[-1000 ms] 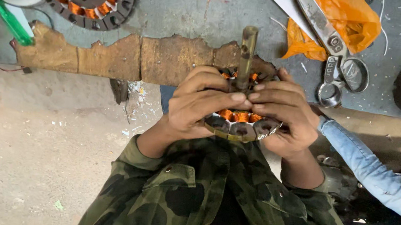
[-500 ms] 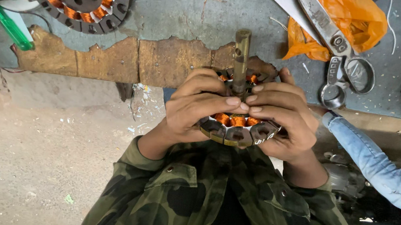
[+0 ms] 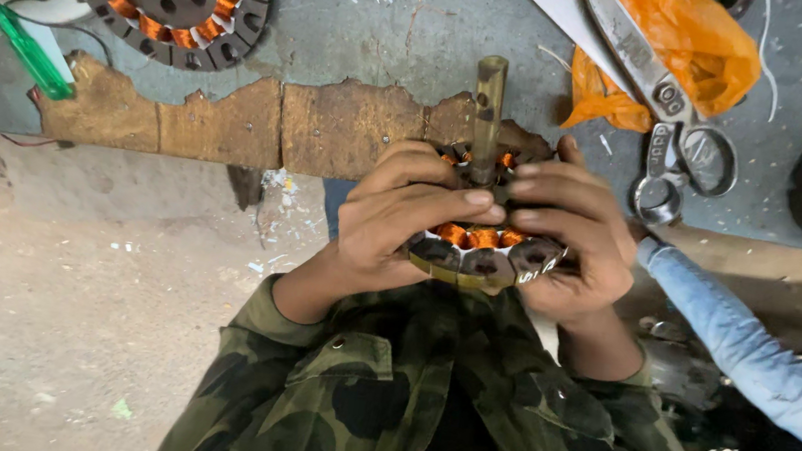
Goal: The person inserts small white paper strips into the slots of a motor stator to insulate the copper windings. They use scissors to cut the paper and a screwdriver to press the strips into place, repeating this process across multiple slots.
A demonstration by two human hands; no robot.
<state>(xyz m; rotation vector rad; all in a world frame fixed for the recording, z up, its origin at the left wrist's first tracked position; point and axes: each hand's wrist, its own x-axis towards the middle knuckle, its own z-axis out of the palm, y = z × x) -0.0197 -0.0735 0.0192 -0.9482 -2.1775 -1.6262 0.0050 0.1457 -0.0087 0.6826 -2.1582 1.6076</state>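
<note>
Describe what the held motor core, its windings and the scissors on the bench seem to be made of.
Motor core: stacked steel plates, dull grey, going by its layered edge. Windings: probably copper wire, shiny orange. Scissors: bare metal, worn silver-grey. Both hands, left hand and right hand, grip the core.

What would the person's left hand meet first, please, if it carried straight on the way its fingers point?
The left hand points right across the motor stator; its fingertips would probably meet the right hand almost at once, below the shaft.
</note>
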